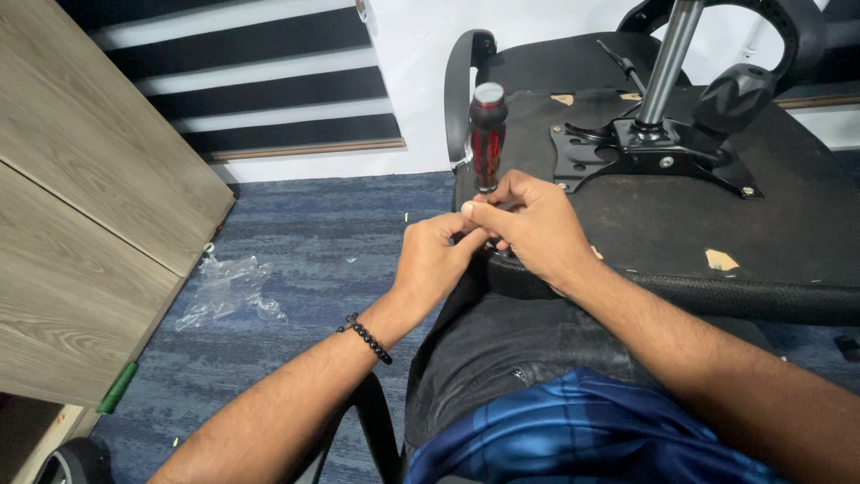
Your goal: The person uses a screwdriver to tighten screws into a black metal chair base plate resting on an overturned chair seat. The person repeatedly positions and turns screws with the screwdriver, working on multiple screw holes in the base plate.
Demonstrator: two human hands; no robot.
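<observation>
A screwdriver (487, 134) with a red and black handle stands upright at the near left corner of an upturned office chair seat (717, 215). My right hand (528, 224) grips its shaft just below the handle. My left hand (434, 260), with a black bead bracelet on the wrist, pinches at the same spot beneath the right hand's fingers; what it pinches is hidden. The black metal base plate (645, 152) with the chrome gas cylinder (667, 58) is bolted to the seat's underside, further right.
A wooden cabinet (90, 206) stands at the left. Crumpled clear plastic (224, 291) lies on the blue carpet (331, 251). The chair's black armrests (466, 72) rise at the back. The seat rests against my lap.
</observation>
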